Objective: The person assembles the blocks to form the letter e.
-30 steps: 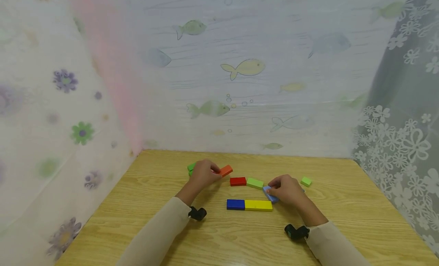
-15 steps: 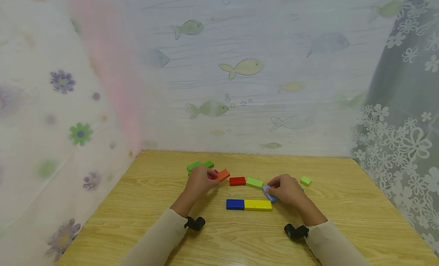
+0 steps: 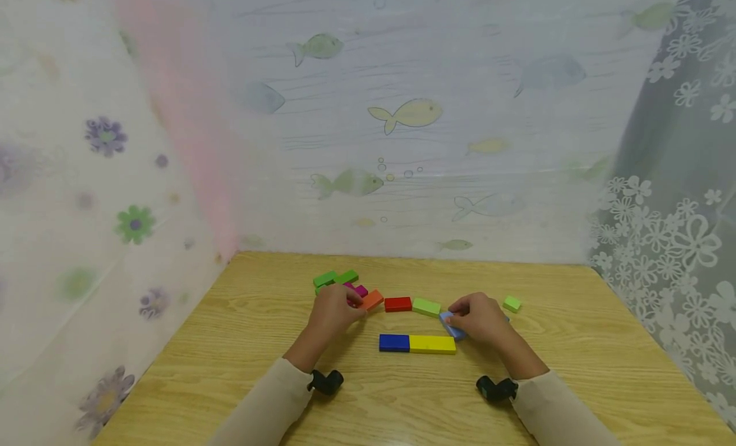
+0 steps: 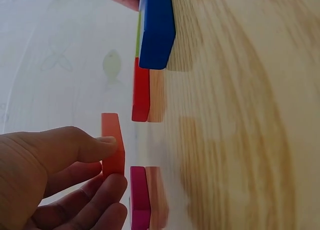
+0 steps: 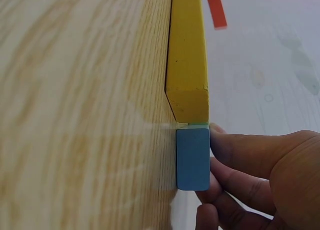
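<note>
My left hand [image 3: 333, 312] pinches an orange block [image 4: 113, 145] between thumb and fingers; in the left wrist view it is raised off the tabletop. Just right of it in the head view lies a red block [image 3: 398, 304], followed by a lime green block [image 3: 426, 307]. At that row's right end my right hand [image 3: 483, 318] grips a light blue block [image 5: 193, 160], which lies slanted on the table. Nearer to me, a dark blue block [image 3: 394, 343] and a longer yellow block [image 3: 432, 345] sit end to end. A magenta block [image 3: 360, 291] shows behind the left hand.
Green blocks [image 3: 324, 279] lie at the back left, partly hidden by the left hand. A small lime block [image 3: 512, 303] rests beyond the right hand. Patterned curtains [image 3: 402, 146] enclose the wooden table [image 3: 414, 407] at the back and sides.
My left hand has drawn the orange block toward me and slightly left, uncovering the magenta and green blocks behind it. My right hand has stayed on the light blue block.
</note>
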A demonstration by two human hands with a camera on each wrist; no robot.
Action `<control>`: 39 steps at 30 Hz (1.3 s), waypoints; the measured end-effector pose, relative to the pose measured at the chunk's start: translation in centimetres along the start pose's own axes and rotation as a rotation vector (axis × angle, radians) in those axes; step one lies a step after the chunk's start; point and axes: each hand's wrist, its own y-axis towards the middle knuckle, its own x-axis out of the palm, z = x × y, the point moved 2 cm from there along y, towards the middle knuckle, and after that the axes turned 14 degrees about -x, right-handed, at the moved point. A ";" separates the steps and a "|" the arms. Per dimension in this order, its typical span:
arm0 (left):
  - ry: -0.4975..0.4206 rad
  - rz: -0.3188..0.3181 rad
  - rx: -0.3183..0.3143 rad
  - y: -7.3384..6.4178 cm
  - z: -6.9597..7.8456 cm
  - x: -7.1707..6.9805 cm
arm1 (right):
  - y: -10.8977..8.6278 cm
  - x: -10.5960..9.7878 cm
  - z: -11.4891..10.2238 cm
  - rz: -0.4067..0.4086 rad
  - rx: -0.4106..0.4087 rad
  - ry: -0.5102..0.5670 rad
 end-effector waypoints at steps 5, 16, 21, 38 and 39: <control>0.034 0.003 0.006 -0.3 0.1 -0.4 | 0.0 0.0 -0.1 -0.007 -0.005 0.002; 0.071 -0.048 -0.005 -0.5 -0.1 -0.3 | -0.1 0.0 -0.1 -0.011 0.008 0.008; 0.078 -0.059 -0.003 -0.6 0.0 -0.2 | -0.2 0.2 0.0 -0.003 0.005 0.005; 0.056 -0.075 -0.004 -0.4 -0.2 0.2 | 0.1 0.2 0.3 0.002 0.007 -0.001; 0.056 -0.075 -0.004 -0.4 -0.3 0.2 | 0.1 0.2 0.3 0.002 0.006 -0.002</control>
